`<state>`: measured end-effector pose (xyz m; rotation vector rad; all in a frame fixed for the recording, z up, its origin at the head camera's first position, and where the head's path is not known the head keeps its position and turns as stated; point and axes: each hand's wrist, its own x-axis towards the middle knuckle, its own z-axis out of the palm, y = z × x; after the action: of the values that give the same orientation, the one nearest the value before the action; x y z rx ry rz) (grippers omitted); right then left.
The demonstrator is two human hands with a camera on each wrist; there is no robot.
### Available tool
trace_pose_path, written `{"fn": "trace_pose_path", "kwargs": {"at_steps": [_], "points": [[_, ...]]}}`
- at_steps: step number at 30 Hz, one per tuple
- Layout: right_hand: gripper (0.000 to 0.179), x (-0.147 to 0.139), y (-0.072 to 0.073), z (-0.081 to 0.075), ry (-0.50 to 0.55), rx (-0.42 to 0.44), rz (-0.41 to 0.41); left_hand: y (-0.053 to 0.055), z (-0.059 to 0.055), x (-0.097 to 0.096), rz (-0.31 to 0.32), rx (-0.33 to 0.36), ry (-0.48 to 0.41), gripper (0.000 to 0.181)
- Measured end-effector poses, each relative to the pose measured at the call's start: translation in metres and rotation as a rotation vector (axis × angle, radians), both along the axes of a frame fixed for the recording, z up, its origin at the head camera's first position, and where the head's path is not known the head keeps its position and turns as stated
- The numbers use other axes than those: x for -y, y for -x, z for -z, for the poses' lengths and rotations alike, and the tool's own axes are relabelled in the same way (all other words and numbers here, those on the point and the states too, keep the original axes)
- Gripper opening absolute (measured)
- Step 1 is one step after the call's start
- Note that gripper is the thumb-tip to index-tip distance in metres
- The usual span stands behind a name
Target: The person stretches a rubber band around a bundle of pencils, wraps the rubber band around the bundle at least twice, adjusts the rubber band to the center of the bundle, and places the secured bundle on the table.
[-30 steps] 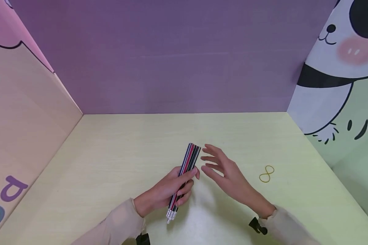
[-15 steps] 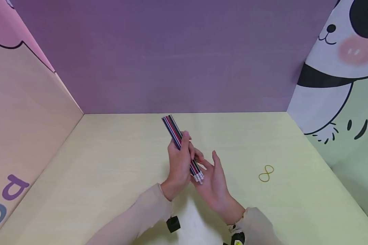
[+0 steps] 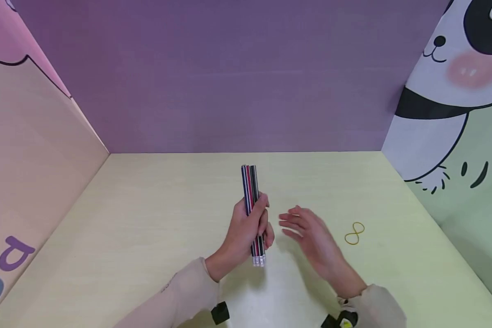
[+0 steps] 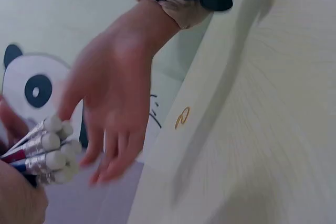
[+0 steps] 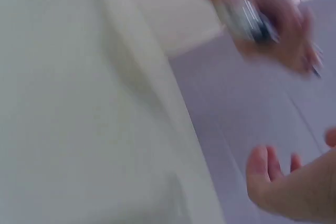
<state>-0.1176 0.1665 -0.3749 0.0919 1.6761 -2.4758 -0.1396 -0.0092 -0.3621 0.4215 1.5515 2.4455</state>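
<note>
My left hand (image 3: 246, 228) grips a bundle of several pencils (image 3: 250, 187) round the middle, above the table. The pencils have dark, red and black stripes and stand nearly upright in the head view. White erasers in silver ferrules (image 4: 50, 153) make up their near ends, bunched together in the left wrist view. To the right of the bundle, my right hand (image 3: 313, 237) is held apart from it with loosely bent fingers and nothing in them. Farther right, a yellow rubber band (image 3: 354, 233) twisted into a figure eight lies on the table.
The pale wood-look table (image 3: 156, 205) meets a purple back wall (image 3: 246, 91). A pinkish panel (image 3: 37, 150) stands at the left, and a panel with a panda drawing (image 3: 455, 91) at the right.
The pencils swung from leaning right to leaning left, then to nearly upright. My right hand came up to the eraser ends half a second ago and has since moved away to the right.
</note>
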Motion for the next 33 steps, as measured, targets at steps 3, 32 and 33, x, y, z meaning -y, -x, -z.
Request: {"fn": "trace_pose_path", "kwargs": {"at_steps": [3,32,33], "points": [[0.030,-0.049,0.012,-0.001,-0.433,-0.141,0.005,0.003,0.004,0.027,0.121,0.158,0.045,0.030],[0.006,-0.169,0.025,0.017,-1.493,-0.256,-0.149,-0.002,0.043,0.095,0.354,0.247,0.152,0.035],[0.005,-0.167,0.025,0.017,-1.474,-0.268,-0.124,-0.002,0.043,0.096,0.355,0.251,0.146,0.035]]}}
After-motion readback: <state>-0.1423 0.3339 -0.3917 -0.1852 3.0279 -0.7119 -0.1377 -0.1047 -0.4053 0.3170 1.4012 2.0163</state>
